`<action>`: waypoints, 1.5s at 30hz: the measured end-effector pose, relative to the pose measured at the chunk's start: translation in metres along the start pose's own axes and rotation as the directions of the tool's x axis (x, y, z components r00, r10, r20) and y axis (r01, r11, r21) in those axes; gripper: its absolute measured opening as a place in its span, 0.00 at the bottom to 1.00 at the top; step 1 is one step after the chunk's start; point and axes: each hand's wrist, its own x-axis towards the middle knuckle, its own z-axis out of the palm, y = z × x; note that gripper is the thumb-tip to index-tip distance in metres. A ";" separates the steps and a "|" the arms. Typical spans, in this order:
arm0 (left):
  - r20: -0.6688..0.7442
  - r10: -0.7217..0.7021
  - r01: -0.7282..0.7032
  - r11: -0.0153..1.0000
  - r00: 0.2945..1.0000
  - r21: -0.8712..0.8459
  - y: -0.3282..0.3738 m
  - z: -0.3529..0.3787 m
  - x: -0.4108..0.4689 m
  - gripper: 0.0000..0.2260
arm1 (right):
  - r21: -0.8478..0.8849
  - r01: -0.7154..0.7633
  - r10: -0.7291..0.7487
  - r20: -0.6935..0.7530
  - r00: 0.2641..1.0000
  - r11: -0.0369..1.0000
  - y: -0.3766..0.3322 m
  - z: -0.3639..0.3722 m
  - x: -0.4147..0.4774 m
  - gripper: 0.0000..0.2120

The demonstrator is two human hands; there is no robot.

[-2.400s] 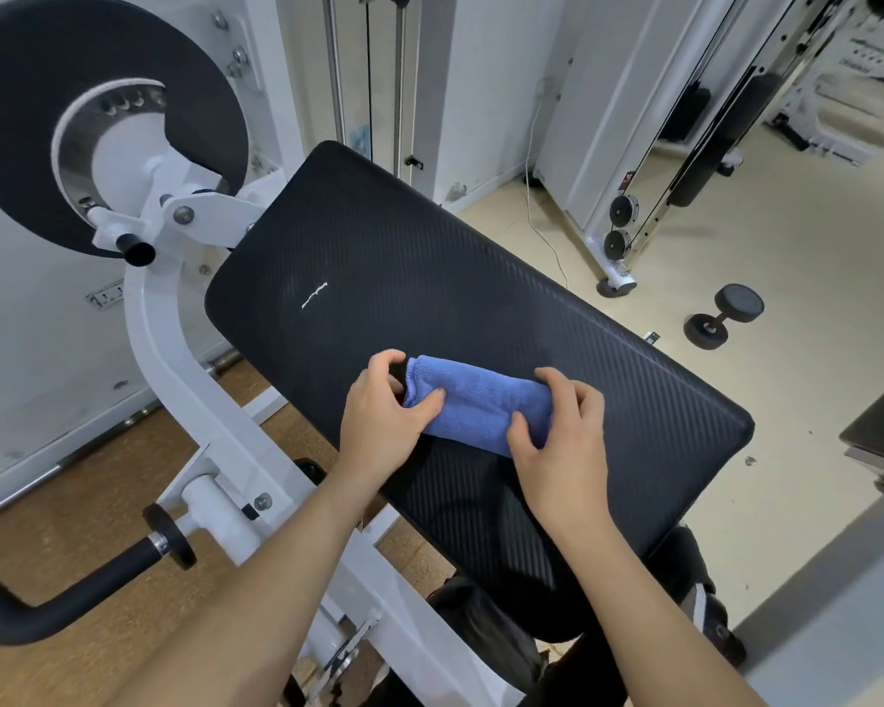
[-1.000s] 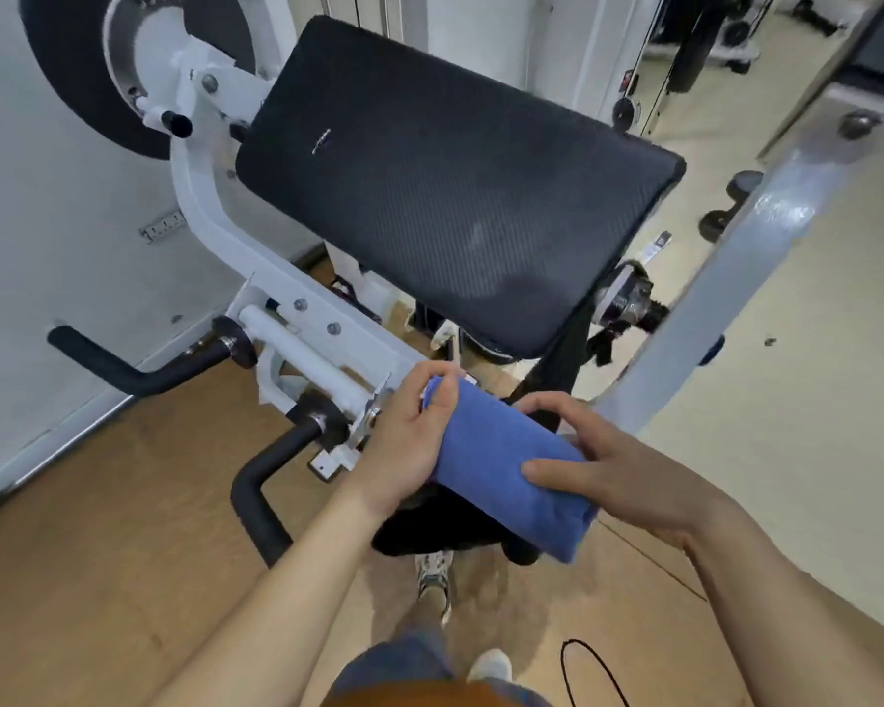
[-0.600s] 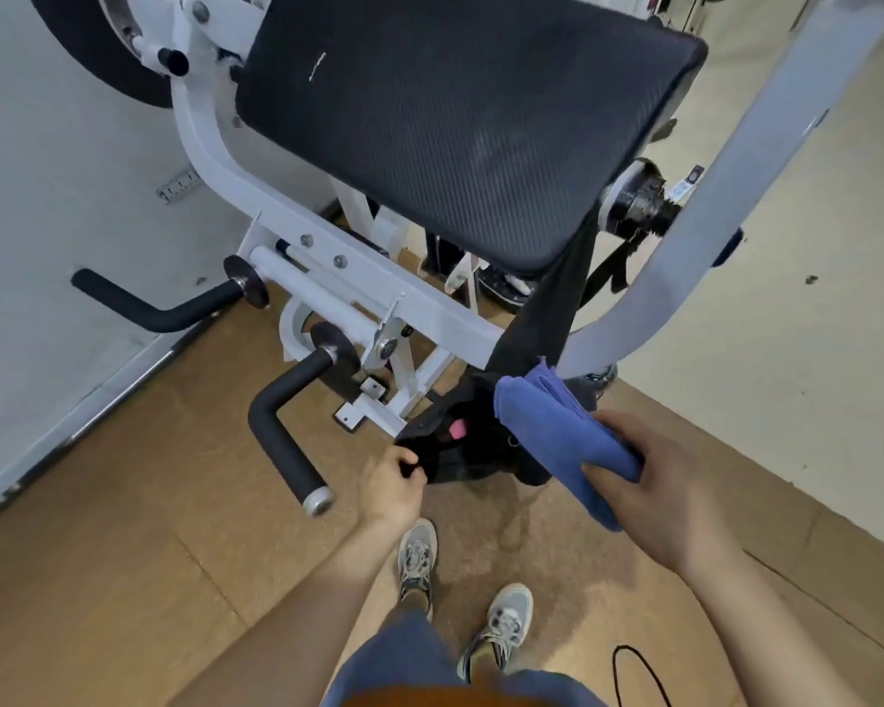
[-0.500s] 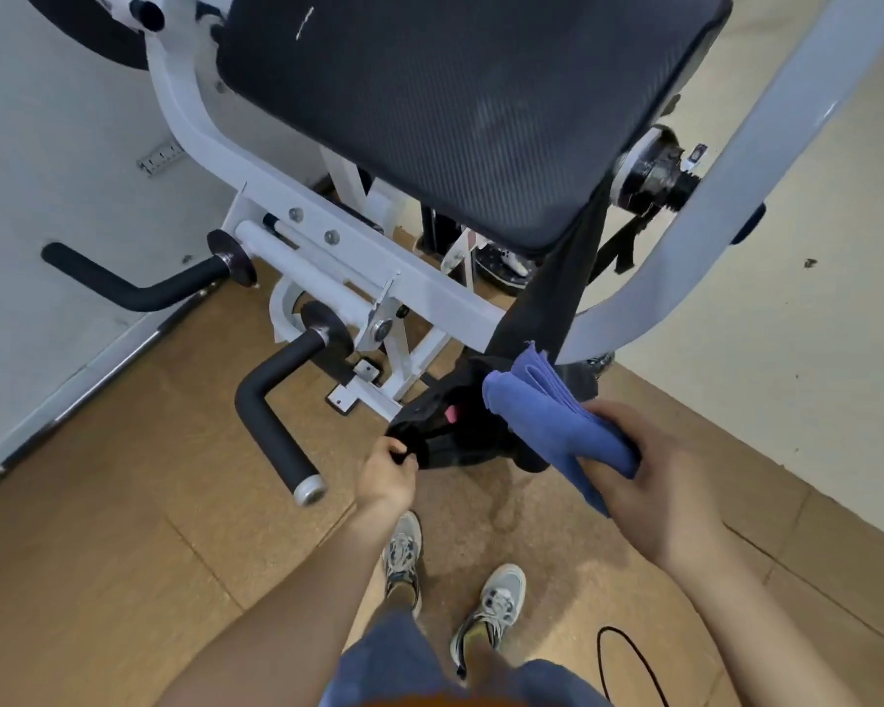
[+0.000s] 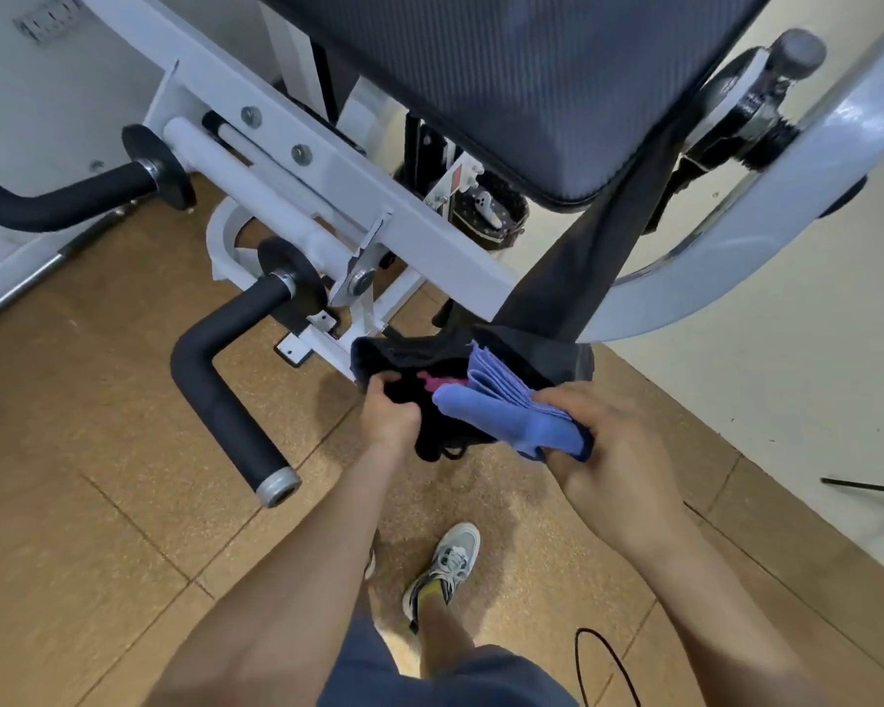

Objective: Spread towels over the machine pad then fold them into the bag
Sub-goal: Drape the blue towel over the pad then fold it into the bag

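Under the pad [image 5: 506,68], the right hand [image 5: 608,451] gripped the folded blue towel [image 5: 501,410], fingers [image 5: 583,405] curled over its near end, thumb not visible. The towel's far end sat at the mouth of the black bag [image 5: 404,354], its layered edges fanned upward. The left hand [image 5: 389,415] gripped the bag's near rim, fingers curled round the fabric, mouth gaping. A dark strap [image 5: 598,257] ran from the pad's corner down to the bag; the join was hard to make out. A pink bit [image 5: 437,384] showed inside, too little to name. The bag's underside was hidden behind hands and towel. The pad was cut off at the top. One shoe [image 5: 447,563] stood on the floor [image 5: 98,502]; a cable [image 5: 603,671] was cut off at the bottom edge.
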 end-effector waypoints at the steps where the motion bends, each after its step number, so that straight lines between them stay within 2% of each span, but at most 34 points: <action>1: 0.124 0.070 -0.076 0.996 0.990 0.044 0.014 -0.005 -0.021 0.19 | -0.030 -0.006 0.007 0.015 1.000 1.000 -0.001 -0.006 0.001 0.21; 2: 0.223 0.126 -0.143 0.988 0.967 0.061 0.026 -0.011 -0.043 0.22 | -0.054 -0.019 0.020 0.034 0.999 0.998 -0.003 -0.015 0.002 0.21; 4: 0.315 0.159 -0.195 0.977 0.936 0.087 0.046 -0.026 -0.081 0.28 | -0.087 -0.059 0.066 0.081 0.995 0.994 -0.007 -0.034 0.000 0.21; 7: 0.312 0.161 -0.208 0.970 0.936 0.123 0.068 -0.044 -0.126 0.39 | -0.189 -0.094 0.116 0.114 0.987 0.978 -0.014 -0.058 -0.003 0.18; 9: 0.301 0.217 -0.256 0.962 0.929 0.099 0.083 -0.055 -0.152 0.39 | -0.271 -0.045 0.089 0.153 0.984 0.962 -0.022 -0.073 -0.010 0.19; 11: 0.308 0.255 -0.272 0.962 0.916 0.012 0.096 -0.067 -0.173 0.39 | -0.302 0.066 0.020 0.274 0.962 0.951 -0.033 -0.084 -0.016 0.22; 14: 0.319 0.277 -0.268 0.961 0.906 -0.071 0.111 -0.084 -0.196 0.40 | -0.236 0.187 -0.075 0.417 0.906 0.953 -0.052 -0.093 -0.022 0.23; 17: 0.346 0.294 -0.286 0.955 0.891 -0.073 0.119 -0.092 -0.217 0.40 | -0.302 0.236 -0.095 0.415 0.905 0.924 -0.070 -0.091 -0.020 0.23; 21: 0.341 0.295 -0.284 0.955 0.893 -0.086 0.121 -0.095 -0.235 0.40 | -0.421 0.214 -0.092 0.291 0.952 0.881 -0.086 -0.086 -0.013 0.18; 26: 0.317 0.302 -0.290 0.953 0.899 -0.084 0.122 -0.100 -0.245 0.39 | -0.476 0.329 -0.143 0.385 0.912 0.816 -0.097 -0.074 -0.016 0.18; 28: 0.312 0.308 -0.300 0.951 0.899 -0.074 0.124 -0.102 -0.248 0.39 | -0.470 0.312 -0.115 0.400 0.909 0.826 -0.100 -0.070 -0.017 0.13; 30: 0.316 0.309 -0.307 0.950 0.897 -0.059 0.125 -0.102 -0.252 0.40 | -0.476 0.206 -0.057 0.308 0.950 0.855 -0.100 -0.064 -0.010 0.01; 32: 0.322 0.322 -0.321 0.945 0.890 -0.057 0.127 -0.102 -0.257 0.40 | -0.445 0.050 0.036 0.182 0.983 0.894 -0.100 -0.058 -0.003 0.13; 33: 0.320 0.332 -0.328 0.942 0.888 -0.067 0.128 -0.102 -0.259 0.40 | -0.437 0.015 0.058 0.153 0.987 0.900 -0.098 -0.055 -0.001 0.14; 35: 0.303 0.345 -0.333 0.939 0.888 -0.090 0.130 -0.103 -0.261 0.42 | -0.417 0.058 0.048 0.240 0.969 0.907 -0.100 -0.049 -0.004 0.10; 37: 0.291 0.337 -0.321 0.942 0.896 -0.101 0.131 -0.104 -0.261 0.43 | -0.363 0.148 0.030 0.441 0.897 0.920 -0.100 -0.046 -0.010 0.02; 39: 0.288 0.325 -0.307 0.946 0.901 -0.105 0.131 -0.105 -0.261 0.42 | -0.259 0.199 -0.018 0.568 0.823 0.945 -0.096 -0.048 -0.013 0.06; 42: 0.275 0.308 -0.274 0.949 0.911 -0.156 0.133 -0.105 -0.265 0.36 | -0.059 0.220 -0.157 0.528 0.835 0.974 -0.081 -0.058 -0.012 0.18; 43: 0.276 0.293 -0.251 0.952 0.915 -0.177 0.135 -0.104 -0.266 0.35 | -0.037 0.207 -0.160 0.508 0.847 0.978 -0.074 -0.063 -0.016 0.19; 45: 0.289 0.274 -0.226 0.956 0.917 -0.189 0.136 -0.103 -0.266 0.34 | -0.102 0.207 -0.131 0.495 0.859 0.973 -0.055 -0.065 -0.023 0.18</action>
